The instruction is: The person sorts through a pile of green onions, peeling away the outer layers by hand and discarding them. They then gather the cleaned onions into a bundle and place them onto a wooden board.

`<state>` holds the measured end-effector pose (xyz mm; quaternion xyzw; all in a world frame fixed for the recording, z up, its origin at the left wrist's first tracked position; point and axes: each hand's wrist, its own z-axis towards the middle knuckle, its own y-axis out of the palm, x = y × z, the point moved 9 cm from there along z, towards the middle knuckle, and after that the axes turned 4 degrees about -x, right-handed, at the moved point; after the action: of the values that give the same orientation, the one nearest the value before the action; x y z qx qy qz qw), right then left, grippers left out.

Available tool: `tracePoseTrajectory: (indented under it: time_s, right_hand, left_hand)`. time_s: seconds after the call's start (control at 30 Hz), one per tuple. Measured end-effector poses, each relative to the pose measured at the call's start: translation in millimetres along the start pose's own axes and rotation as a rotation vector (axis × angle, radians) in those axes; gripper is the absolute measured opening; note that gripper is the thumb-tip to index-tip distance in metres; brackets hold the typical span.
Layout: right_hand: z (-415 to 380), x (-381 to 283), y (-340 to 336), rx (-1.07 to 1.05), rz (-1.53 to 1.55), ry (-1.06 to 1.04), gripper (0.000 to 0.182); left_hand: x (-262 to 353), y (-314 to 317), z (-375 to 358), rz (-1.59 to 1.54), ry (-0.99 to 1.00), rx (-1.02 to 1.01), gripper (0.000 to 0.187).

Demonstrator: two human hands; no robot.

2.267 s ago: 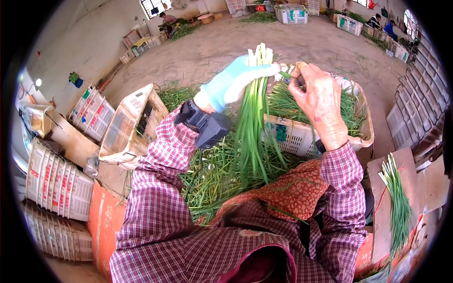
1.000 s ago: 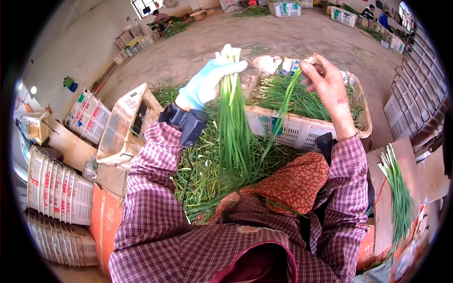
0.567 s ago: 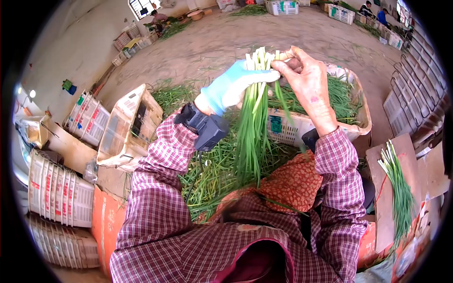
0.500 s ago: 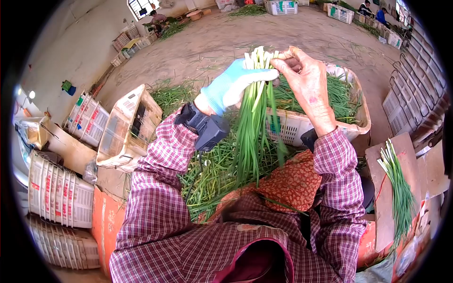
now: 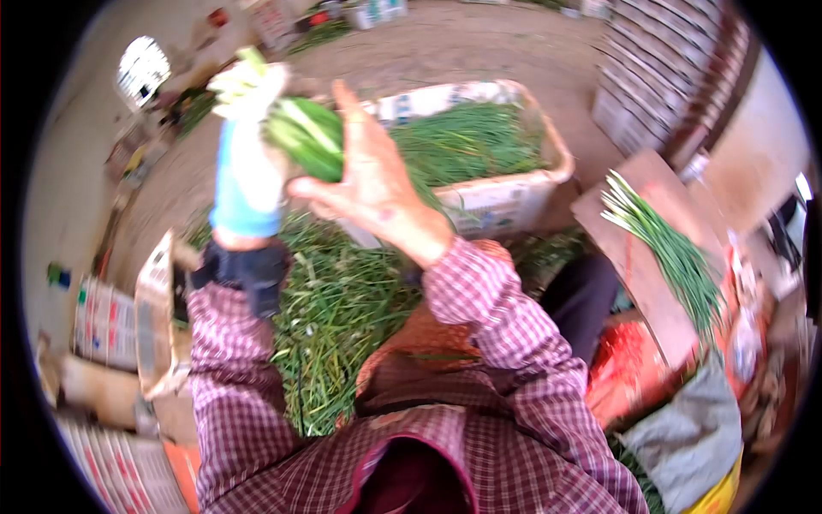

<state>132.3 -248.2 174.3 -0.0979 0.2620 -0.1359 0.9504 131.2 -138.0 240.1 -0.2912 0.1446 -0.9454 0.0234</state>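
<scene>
A bunch of green stalks with white ends is raised at upper left, blurred by motion. My left hand, in a blue and white glove, is wrapped round it near the white ends. Beside the green part is my right hand, bare, its fingers and thumb spread apart against the bunch. Behind the hands, a white crate holds more green stalks. Another bunch lies on a brown board at the right.
Loose green leaves are heaped below my hands. Stacked crates rise at the upper right, and further crates stand at the left. A grey sack lies at the lower right.
The view has turned toward the right. Both hands and the bunch have moved left in the picture; the bunch no longer hangs down, and my right hand has left the white ends and spread out.
</scene>
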Motion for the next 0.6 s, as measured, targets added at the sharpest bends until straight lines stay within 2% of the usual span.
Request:
tracePoseTrajectory:
  time_s: [0.03,0.07,0.1,0.13,0.2,0.23,0.3,0.33,0.37,0.43,0.53,0.6]
  right_hand:
    - [1.8,-1.8,-4.4,-0.029,-0.044,0.008,0.11]
    - [1.2,-6.2,-16.5,0.063,-0.053,-0.088,0.101]
    - [0.3,-3.8,-31.9,0.075,-0.091,-0.069,0.101]
    - [1.5,-4.8,-39.8,0.028,-0.183,-0.077,0.093]
    - [9.7,-18.5,-66.0,0.001,-0.382,-0.151,0.071]
    - [12.7,-23.6,-81.7,-0.031,-0.504,-0.172,0.066]
    - [12.0,-30.7,-120.8,-0.006,-0.788,-0.301,0.059]
    - [10.4,-29.0,-146.5,-0.017,-0.854,-0.355,0.056]
    - [6.4,-29.1,-174.7,-0.031,-0.917,-0.415,0.053]
    - [-1.2,-26.3,-231.7,-0.148,-1.086,-0.339,0.051]
    - [-32.9,4.5,-319.4,-0.305,-1.333,-0.051,0.054]
    - [-65.7,36.8,-367.0,-0.405,-1.423,0.134,0.054]
  left_hand:
    - [-6.2,8.2,4.5,-0.362,-0.204,0.034,0.022]
    - [-1.7,16.7,6.9,-0.538,-0.181,0.05,0.02]
    - [1.3,23.9,10.7,-0.71,-0.159,0.069,0.018]
    - [8.1,36.8,17.5,-0.94,-0.162,-0.008,0.017]
    - [11.9,45.1,20.6,-1.044,-0.153,0.051,0.019]
    - [13.1,49.4,20.8,-1.092,-0.162,0.101,0.019]
    - [18.0,58.3,31.1,-1.331,-0.148,-0.054,0.021]
    - [13.3,53.1,30.7,-1.164,-0.238,0.05,0.023]
    - [2.3,38.5,38.4,-1.144,-0.163,0.06,0.02]
    - [-14.6,28.3,42.3,-1.263,-0.119,0.005,0.014]
    - [-59.9,32.1,15.6,-1.078,-0.345,0.178,0.012]
    - [-76.6,52.4,-6.5,-0.961,-0.42,0.184,0.016]
